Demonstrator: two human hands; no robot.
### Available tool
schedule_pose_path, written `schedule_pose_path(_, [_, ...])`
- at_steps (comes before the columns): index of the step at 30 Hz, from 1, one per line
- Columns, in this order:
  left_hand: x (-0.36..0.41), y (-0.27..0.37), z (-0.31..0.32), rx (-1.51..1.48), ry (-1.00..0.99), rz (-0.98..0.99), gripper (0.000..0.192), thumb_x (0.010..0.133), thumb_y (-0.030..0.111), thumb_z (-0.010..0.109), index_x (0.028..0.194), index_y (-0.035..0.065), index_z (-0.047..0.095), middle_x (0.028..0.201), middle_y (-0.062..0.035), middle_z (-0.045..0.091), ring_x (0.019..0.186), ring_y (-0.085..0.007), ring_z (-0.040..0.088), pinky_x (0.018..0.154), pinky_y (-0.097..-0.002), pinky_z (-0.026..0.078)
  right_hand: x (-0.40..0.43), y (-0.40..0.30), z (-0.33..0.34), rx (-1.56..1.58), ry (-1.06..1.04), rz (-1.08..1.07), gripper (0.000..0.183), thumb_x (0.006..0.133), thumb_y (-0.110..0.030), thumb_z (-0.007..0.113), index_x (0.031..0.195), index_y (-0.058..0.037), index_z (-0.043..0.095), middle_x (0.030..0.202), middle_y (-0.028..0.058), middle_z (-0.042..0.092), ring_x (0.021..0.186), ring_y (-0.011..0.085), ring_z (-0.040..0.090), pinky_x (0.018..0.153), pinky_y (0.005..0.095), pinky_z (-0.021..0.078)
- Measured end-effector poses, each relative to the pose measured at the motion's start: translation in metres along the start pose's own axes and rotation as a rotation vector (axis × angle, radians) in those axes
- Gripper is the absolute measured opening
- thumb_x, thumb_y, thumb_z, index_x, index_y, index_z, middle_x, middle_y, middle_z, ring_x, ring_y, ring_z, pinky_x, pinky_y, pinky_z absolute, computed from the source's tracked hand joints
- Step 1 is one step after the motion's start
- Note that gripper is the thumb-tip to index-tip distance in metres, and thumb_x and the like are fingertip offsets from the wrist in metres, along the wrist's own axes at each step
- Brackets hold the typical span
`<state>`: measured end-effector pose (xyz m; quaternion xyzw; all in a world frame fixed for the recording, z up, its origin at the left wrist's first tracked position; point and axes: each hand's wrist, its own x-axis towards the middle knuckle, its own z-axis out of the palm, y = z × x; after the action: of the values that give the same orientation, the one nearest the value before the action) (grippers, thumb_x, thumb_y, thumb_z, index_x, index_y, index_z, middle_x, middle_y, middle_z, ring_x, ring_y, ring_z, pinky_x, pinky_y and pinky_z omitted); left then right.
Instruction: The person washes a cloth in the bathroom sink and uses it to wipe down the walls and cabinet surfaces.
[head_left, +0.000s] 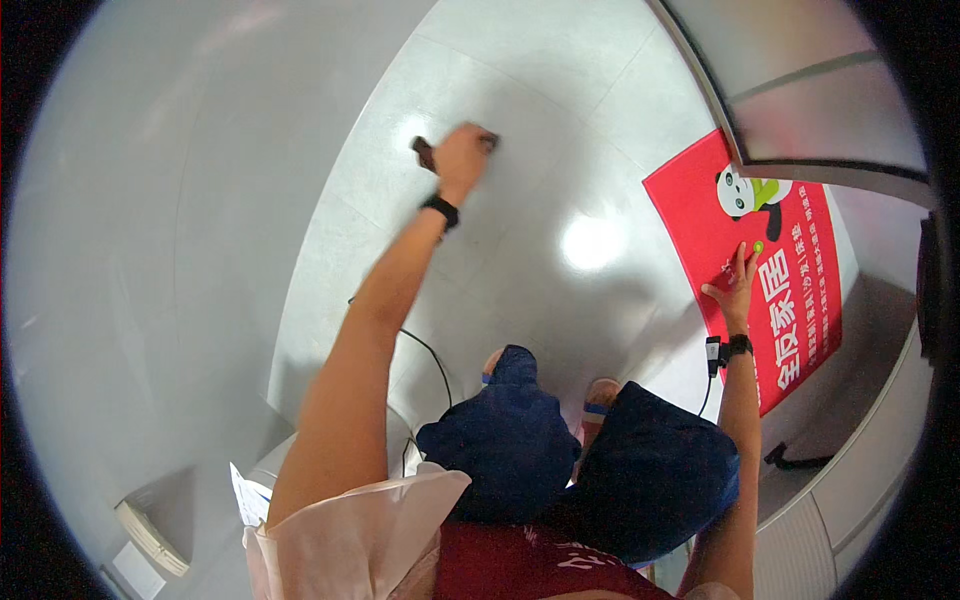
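Note:
My left hand is stretched far forward above the pale tiled floor, gripping a dark, bar-like object whose ends stick out on both sides of the fist. Motion blur keeps me from telling exactly what it is. A black band circles that wrist. Off to the right, my right hand has its fingers spread on a red printed mat that bears a cartoon panda and white writing. On the right wrist is a dark strap with a small black device and a cable.
A tall grey wall fills the left side. At upper right stands a dark-framed panel, its lower edge over the mat. Black cable runs beside my legs. A white ridged unit is at lower right, a pale fixture at lower left.

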<state>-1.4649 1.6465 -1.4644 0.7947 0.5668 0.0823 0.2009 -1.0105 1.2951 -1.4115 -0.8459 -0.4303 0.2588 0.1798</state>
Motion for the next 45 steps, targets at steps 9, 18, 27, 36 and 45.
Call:
schedule_pose_path(9, [0.049,0.079,0.023,-0.111,0.064,0.088,0.01,0.082,0.014,0.07,0.089,0.0072,0.07,0.09,-0.0114,0.068,0.084,-0.0345,0.066,0.073,-0.0442,0.051,0.002,0.002,0.004,0.005,-0.015,0.01,0.139,0.039,-0.013,0.096,0.156,-0.0225,0.023,0.164,0.0192,0.003,0.149,0.0382,0.015,0.12,0.044,0.0281])
schedule_pose_path(18, [-0.034,0.095,0.031,-0.181,-0.105,0.165,0.012,0.08,0.011,0.071,0.091,0.0048,0.07,0.092,-0.0118,0.069,0.084,-0.0345,0.066,0.073,-0.0449,0.051,-0.005,0.014,-0.015,-0.109,0.001,0.054,0.136,0.042,-0.011,0.095,0.156,-0.0269,0.024,0.163,0.0187,0.007,0.148,0.0391,0.017,0.12,0.0436,0.028])
schedule_pose_path(27, [0.076,0.121,0.059,-0.12,0.005,0.045,0.013,0.082,0.015,0.071,0.091,0.0061,0.071,0.096,-0.0102,0.07,0.089,-0.0335,0.065,0.077,-0.044,0.051,0.009,0.015,0.003,-0.029,0.024,0.028,0.137,0.042,-0.011,0.096,0.156,-0.0271,0.023,0.164,0.0173,0.006,0.148,0.0387,0.018,0.12,0.0422,0.0291])
schedule_pose_path(36, [0.039,0.149,0.055,-0.169,-0.096,0.218,0.017,0.076,0.016,0.076,0.091,0.0096,0.072,0.095,-0.0083,0.07,0.09,-0.0321,0.066,0.078,-0.0422,0.053,0.001,0.013,-0.015,-0.067,0.038,0.087,0.138,0.041,-0.009,0.096,0.156,-0.0265,0.023,0.164,0.0149,0.004,0.149,0.0383,0.017,0.12,0.0418,0.0283])
schedule_pose_path(45, [0.054,0.151,0.066,-0.021,-0.07,0.211,0.013,0.077,0.016,0.072,0.09,0.0107,0.072,0.087,-0.0098,0.071,0.085,-0.0324,0.067,0.071,-0.0445,0.052,0.003,0.01,-0.012,-0.085,0.018,0.137,0.137,0.042,-0.006,0.095,0.157,-0.0234,0.023,0.165,0.0139,0.003,0.149,0.0369,0.017,0.121,0.0418,0.0265])
